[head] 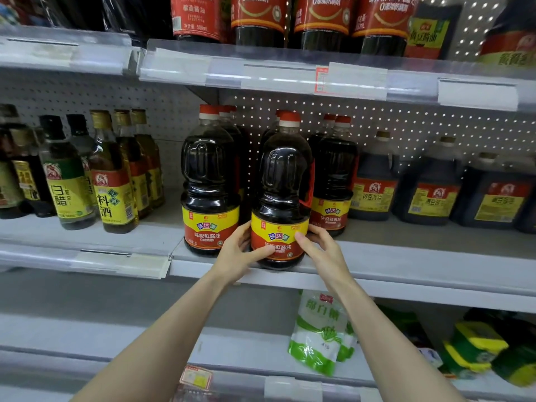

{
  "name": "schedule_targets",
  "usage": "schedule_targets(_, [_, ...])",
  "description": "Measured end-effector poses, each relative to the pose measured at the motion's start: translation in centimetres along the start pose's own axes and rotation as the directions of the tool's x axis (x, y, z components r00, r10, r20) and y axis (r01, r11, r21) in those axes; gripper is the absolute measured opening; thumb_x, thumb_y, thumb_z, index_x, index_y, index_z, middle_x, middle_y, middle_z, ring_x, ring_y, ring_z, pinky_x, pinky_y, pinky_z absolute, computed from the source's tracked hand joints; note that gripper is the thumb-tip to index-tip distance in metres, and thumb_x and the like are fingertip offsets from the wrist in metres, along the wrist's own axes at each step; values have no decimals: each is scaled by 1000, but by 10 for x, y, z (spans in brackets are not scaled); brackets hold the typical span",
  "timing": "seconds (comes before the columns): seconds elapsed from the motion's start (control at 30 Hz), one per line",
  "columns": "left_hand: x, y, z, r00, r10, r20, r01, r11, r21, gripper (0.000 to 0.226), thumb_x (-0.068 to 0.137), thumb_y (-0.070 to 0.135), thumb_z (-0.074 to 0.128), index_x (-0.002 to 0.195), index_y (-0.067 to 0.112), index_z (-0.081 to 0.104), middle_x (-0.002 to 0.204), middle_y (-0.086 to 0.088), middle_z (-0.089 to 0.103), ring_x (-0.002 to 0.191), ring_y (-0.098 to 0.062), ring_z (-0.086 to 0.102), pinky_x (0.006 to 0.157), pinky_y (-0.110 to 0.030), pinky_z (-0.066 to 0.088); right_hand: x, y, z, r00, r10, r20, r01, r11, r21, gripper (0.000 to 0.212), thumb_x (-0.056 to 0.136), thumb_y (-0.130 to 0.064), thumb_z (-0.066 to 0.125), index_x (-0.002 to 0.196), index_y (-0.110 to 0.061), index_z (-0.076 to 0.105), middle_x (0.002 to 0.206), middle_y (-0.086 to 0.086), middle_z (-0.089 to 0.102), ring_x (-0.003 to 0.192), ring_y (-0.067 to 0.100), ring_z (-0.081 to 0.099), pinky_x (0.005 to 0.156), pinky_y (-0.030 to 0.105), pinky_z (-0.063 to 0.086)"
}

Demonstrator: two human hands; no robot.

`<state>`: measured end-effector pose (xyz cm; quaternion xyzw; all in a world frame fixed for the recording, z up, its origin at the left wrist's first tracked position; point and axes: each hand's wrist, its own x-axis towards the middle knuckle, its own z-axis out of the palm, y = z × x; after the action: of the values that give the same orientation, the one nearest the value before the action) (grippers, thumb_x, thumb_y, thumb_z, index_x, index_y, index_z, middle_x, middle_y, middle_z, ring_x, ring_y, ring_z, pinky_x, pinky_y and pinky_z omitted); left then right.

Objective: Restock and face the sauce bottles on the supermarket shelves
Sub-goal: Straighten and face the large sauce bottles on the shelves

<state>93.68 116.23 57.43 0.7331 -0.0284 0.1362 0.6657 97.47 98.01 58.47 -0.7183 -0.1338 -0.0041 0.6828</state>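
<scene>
bare forearms [162, 329] are reaching up to the middle shelf [406, 274]. left hand [237, 250] is gripping the lower left side of a soy bottle [280, 198], thumb lying across its label. right hand [322, 250] is curling round the lower right side. bottle is standing upright at the shelf's front edge, label facing out, between matching bottles [210, 181].

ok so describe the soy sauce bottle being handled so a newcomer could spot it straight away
On the middle shelf, find the big dark bottles with red caps and yellow-and-red labels. The bottle is the central one of the front three. It alone stands forward at the shelf edge, with the left hand and right hand holding its label.
</scene>
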Motion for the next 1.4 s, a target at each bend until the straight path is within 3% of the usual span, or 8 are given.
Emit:
schedule_targets(0.13, [-1,-5,5,998,24,-63,-22,999,33,77,75,14,79,141,11,41,133,-3,56,119,-11,55,88,-13,49,1,0,0,998,3,69,-4,1000,11,47,93,-32,59,137,-24,48,125,-11,57,118,7,53,92,20,44])
schedule_targets(0.3, [-1,-4,2,1000,21,-18,-20,998,54,79,74,8,80,142,16,39,131,3,53,118,-7,52,87,-12,47,-1,1,0,999,10,44,-9,1000,-30,43,93,-35,58,132,-19,49,126,-4,57,109,4,54,85,16,43])
schedule_targets(0.53, [1,-8,2,994,-39,-98,46,997,68,75,70,12,83,134,8,44,134,-10,54,125,-21,51,103,-34,45,-1,5,-5,1000,8,14,-7,998,-56,39,90,-36,62,124,-19,54,120,-4,59,105,-1,54,82,16,44])
schedule_targets(0.9, [0,-11,8,993,6,-116,8,993,120,74,73,17,81,137,12,43,133,-4,55,120,-13,52,98,-26,45,-1,4,-2,999,-2,36,3,999,-42,43,95,-32,57,136,-20,51,121,-11,59,102,-7,54,79,11,45])
schedule_targets(1.03, [1,-12,7,994,9,-108,5,991,136,73,74,18,81,137,13,44,133,-4,55,121,-14,52,98,-26,45,-1,4,-3,998,14,55,-14,1000,2,42,94,-30,58,135,-19,53,126,-8,60,113,3,55,88,18,45])
schedule_targets(1.17, [2,-12,6,995,11,-95,3,990,140,74,76,18,79,139,13,42,135,-3,53,122,-12,50,97,-23,43,-1,4,-1,999,11,49,-12,1000,19,40,94,-29,59,132,-20,55,117,-14,62,107,-4,56,83,15,46])
schedule_targets(1.3, [2,-10,6,999,1,-48,5,992,126,75,80,15,75,144,16,38,133,4,52,118,-6,49,93,-17,41,1,6,-1,999,17,43,-17,1000,-5,44,93,-31,60,134,-20,53,126,-8,60,112,2,56,92,20,44])
schedule_targets(1.4, [3,-12,5,999,4,-40,1,991,133,76,80,17,76,145,17,36,138,3,51,124,-10,49,101,-25,42,0,5,-1,998,28,54,-27,1000,-6,44,93,-30,60,135,-21,53,121,-13,61,107,-4,55,89,17,42])
